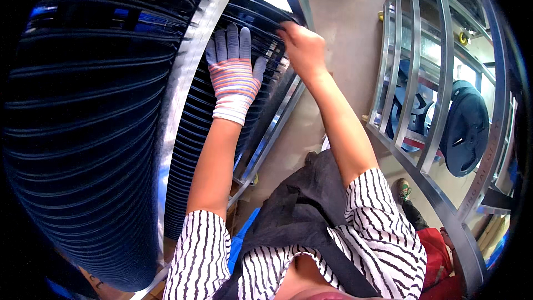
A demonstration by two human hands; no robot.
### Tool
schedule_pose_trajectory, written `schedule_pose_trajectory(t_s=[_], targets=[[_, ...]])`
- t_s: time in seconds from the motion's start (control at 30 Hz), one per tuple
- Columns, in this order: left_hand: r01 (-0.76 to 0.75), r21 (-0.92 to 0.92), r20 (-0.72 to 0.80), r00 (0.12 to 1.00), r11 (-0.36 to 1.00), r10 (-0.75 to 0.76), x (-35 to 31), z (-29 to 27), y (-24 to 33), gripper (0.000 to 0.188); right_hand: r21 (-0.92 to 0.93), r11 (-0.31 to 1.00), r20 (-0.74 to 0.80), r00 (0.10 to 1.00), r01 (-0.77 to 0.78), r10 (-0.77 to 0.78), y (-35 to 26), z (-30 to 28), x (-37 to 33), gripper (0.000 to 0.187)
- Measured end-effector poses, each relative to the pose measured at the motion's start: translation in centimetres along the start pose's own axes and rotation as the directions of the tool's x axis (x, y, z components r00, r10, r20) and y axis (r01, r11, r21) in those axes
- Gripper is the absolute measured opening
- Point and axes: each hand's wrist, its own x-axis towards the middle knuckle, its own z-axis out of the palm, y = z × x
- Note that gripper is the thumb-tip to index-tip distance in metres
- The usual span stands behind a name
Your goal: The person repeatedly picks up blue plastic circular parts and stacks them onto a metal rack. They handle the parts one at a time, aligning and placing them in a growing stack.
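Note:
Thin black plastic reels (208, 128) stand on edge, packed tightly in a row in a metal rack. My left hand (234, 75), in a grey-tipped glove with a striped cuff, lies over the reels' rims with its fingers stretched out. My bare right hand (304, 50) is at the right end of the same row, by the far reels. Its fingers are curled closed against the reels' edges, and their tips are partly hidden, so what they grip does not show clearly.
A bright metal rail (175, 111) separates this row from a larger row of black reels (83, 161) at left. Across the grey floor (350, 39) on the right stands another metal rack (413, 66) holding a black slotted reel (466, 128). Another person's shoe (404, 189) shows beneath it.

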Motion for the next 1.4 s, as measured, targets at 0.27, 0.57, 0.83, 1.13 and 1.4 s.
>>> schedule_pose_trajectory(t_s=[0.27,0.57,0.83,1.13,1.4], targets=[[-0.011,-0.488,-0.269,0.953,0.873,-0.139,-1.2,0.1,1.2,0.087,-0.166,0.985,-0.062,0.997,-0.057,0.047,-2.1,-17.1,-9.2,0.012],[-0.519,-0.674,-0.317,0.846,0.525,0.430,-2.4,-7.4,6.4,0.053,-0.421,0.874,0.342,0.935,0.244,-0.096,-4.6,-26.5,-12.7,0.014],[-0.181,-0.841,0.287,0.650,0.510,0.704,-7.8,-7.0,10.0,0.067,-0.265,0.819,0.684,0.698,0.509,-0.213,-5.2,-25.6,-11.0,0.011],[0.006,-0.901,0.186,0.908,0.434,0.375,-11.0,-4.4,9.6,0.056,-0.182,0.982,0.184,0.983,0.052,-0.018,-3.0,-19.7,-12.4,0.031],[0.018,-0.865,0.153,0.961,0.502,0.229,-11.4,-3.6,10.7,0.049,0.619,0.166,0.449,0.519,-0.768,0.727,-4.3,-13.5,-19.7,0.075]])
